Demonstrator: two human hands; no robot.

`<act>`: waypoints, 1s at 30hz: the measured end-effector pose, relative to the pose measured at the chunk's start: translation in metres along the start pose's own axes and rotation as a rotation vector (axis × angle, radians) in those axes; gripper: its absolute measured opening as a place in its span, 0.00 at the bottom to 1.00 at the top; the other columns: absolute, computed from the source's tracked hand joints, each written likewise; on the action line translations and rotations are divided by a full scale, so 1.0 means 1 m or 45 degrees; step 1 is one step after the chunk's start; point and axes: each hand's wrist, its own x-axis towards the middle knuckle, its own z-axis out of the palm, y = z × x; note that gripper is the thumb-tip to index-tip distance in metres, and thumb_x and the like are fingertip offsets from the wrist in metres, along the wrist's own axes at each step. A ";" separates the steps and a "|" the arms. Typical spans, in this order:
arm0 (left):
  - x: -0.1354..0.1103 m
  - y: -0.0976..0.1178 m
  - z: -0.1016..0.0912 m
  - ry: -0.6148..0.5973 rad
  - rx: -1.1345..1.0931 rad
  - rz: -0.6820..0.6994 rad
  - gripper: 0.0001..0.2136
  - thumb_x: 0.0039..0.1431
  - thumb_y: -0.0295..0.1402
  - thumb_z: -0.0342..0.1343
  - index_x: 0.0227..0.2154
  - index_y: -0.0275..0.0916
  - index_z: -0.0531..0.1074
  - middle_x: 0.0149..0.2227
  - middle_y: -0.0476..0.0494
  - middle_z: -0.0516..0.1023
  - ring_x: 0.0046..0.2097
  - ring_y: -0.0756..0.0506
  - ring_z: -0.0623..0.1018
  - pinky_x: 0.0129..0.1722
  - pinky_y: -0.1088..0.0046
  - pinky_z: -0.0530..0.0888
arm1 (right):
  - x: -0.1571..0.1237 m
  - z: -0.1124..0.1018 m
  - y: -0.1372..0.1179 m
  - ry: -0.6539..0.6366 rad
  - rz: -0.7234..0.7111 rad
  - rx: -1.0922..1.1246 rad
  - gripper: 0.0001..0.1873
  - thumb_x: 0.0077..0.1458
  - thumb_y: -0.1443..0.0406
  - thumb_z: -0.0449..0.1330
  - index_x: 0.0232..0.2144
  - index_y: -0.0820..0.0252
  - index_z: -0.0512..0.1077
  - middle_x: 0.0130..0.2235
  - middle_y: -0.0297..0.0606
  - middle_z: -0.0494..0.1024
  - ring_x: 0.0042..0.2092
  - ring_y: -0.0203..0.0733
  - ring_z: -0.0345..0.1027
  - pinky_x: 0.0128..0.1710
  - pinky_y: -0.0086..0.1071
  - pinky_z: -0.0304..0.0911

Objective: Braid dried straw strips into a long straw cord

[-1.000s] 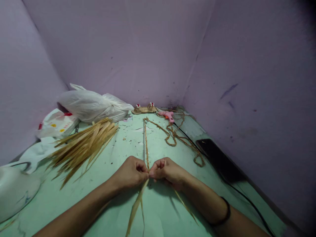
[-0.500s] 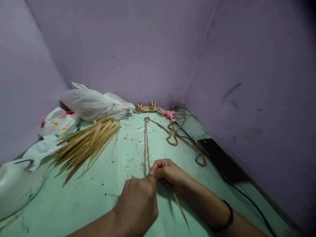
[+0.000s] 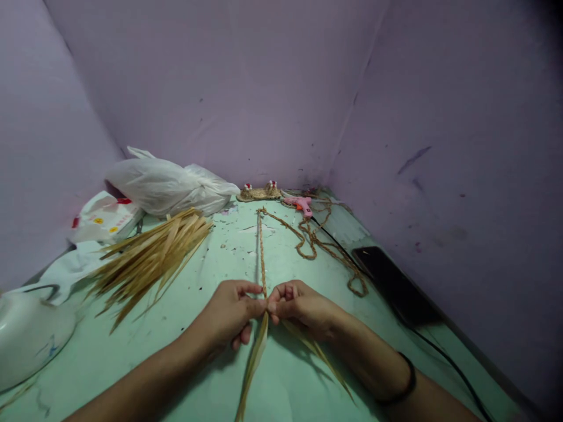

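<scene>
My left hand (image 3: pixel 231 310) and my right hand (image 3: pixel 297 305) meet at the middle of a pale green surface (image 3: pixel 202 351). Both pinch the near end of a thin braided straw cord (image 3: pixel 261 252) that runs straight away from me. Loose flat straw strips (image 3: pixel 253 366) hang from the pinch point toward me, one under the left hand and others fanning out below the right wrist. A dark band sits on my right forearm (image 3: pixel 402 381).
A bundle of dry straw strips (image 3: pixel 152 255) lies at the left. Behind it are a white plastic bag (image 3: pixel 165 187) and a printed packet (image 3: pixel 105 220). A pink glue gun (image 3: pixel 301 204), coiled braid (image 3: pixel 329 249), a dark phone (image 3: pixel 393 284) and a black cable lie at the right. Purple walls enclose the corner.
My left hand had swung forward over the strips half a second ago; it is back at the left of the braid, pinching beside the right hand. The loose strips have shifted.
</scene>
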 end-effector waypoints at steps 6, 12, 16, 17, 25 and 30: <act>0.009 -0.013 0.011 -0.277 -0.418 -0.188 0.06 0.39 0.29 0.55 0.18 0.30 0.69 0.14 0.48 0.67 0.14 0.56 0.63 0.12 0.82 0.61 | 0.003 -0.003 0.003 -0.080 -0.085 -0.108 0.10 0.30 0.67 0.63 0.20 0.66 0.65 0.18 0.32 0.69 0.21 0.29 0.61 0.22 0.23 0.52; 0.010 -0.016 0.016 -0.106 -0.268 -0.254 0.08 0.39 0.30 0.54 0.14 0.35 0.61 0.09 0.52 0.63 0.10 0.55 0.59 0.08 0.82 0.55 | 0.001 -0.006 0.008 0.167 -0.175 -0.707 0.06 0.36 0.67 0.59 0.21 0.66 0.67 0.18 0.32 0.69 0.21 0.28 0.57 0.20 0.22 0.51; 0.011 -0.021 0.022 -0.071 -0.212 -0.138 0.06 0.40 0.30 0.51 0.15 0.36 0.61 0.09 0.55 0.62 0.10 0.57 0.57 0.07 0.83 0.51 | -0.009 -0.001 0.006 0.345 -0.323 -1.123 0.06 0.39 0.66 0.56 0.21 0.65 0.71 0.20 0.34 0.71 0.21 0.29 0.58 0.19 0.23 0.48; 0.010 -0.023 0.023 -0.062 -0.220 -0.115 0.05 0.40 0.30 0.51 0.16 0.36 0.61 0.10 0.55 0.62 0.10 0.57 0.57 0.08 0.83 0.51 | -0.014 0.001 0.004 0.382 -0.334 -1.185 0.06 0.40 0.66 0.56 0.21 0.64 0.71 0.20 0.36 0.72 0.22 0.30 0.58 0.19 0.23 0.48; 0.009 -0.025 0.027 -0.022 -0.269 -0.108 0.05 0.39 0.31 0.49 0.14 0.36 0.61 0.09 0.55 0.60 0.10 0.57 0.56 0.08 0.82 0.50 | -0.037 0.017 -0.001 0.362 -0.458 -1.510 0.09 0.42 0.68 0.52 0.16 0.62 0.71 0.16 0.37 0.70 0.17 0.30 0.53 0.18 0.27 0.41; 0.010 -0.020 0.020 -0.139 -0.200 -0.116 0.05 0.37 0.28 0.45 0.13 0.36 0.62 0.06 0.54 0.59 0.08 0.56 0.54 0.08 0.81 0.48 | -0.036 0.021 0.008 0.257 -0.639 -1.639 0.10 0.43 0.70 0.50 0.20 0.63 0.71 0.21 0.39 0.74 0.21 0.32 0.60 0.20 0.27 0.44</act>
